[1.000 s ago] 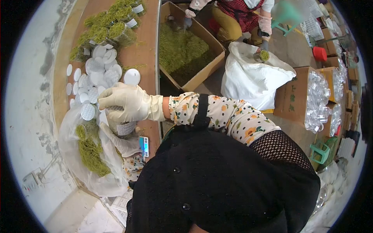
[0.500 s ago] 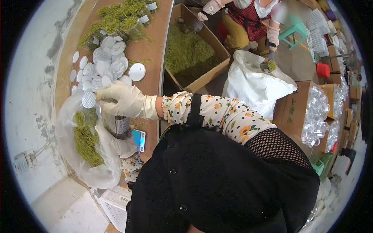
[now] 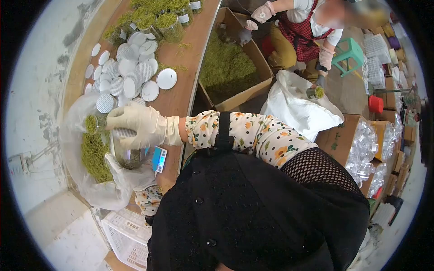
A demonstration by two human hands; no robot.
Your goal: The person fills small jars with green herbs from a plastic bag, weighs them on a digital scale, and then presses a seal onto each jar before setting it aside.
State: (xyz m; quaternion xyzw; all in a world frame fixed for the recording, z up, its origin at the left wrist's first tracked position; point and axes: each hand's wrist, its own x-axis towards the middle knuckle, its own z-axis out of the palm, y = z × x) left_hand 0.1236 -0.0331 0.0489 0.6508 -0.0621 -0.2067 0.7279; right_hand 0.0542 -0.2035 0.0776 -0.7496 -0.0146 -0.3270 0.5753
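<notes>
My gloved right hand (image 3: 141,124) is curled round a round lid (image 3: 124,133), whose patterned face shows under the fingers. Just below it, a clear jar (image 3: 130,161) with dark green matter low inside is held by my gloved left hand (image 3: 118,174), closed along its side; the fingers of both hands partly cover the jar's mouth. A plastic bag (image 3: 74,174) holding green moss-like strands (image 3: 96,158) lies beside the jar. Close to the right fingertips is a patterned lid (image 3: 106,103), with a pile of white lids (image 3: 129,67) beyond.
Filled jars (image 3: 169,28) stand at the table's far end. A small digital scale (image 3: 159,160) is near the table edge. Beyond lie a carton of green strands (image 3: 228,67), a white sack (image 3: 294,106) and a seated person (image 3: 298,36) holding a jar (image 3: 315,92). A white basket (image 3: 124,235) sits below.
My right hand has shifted slightly down, and the lid's patterned face now shows beneath its fingers. The jar has tilted in my left hand. The whole view has shifted a little.
</notes>
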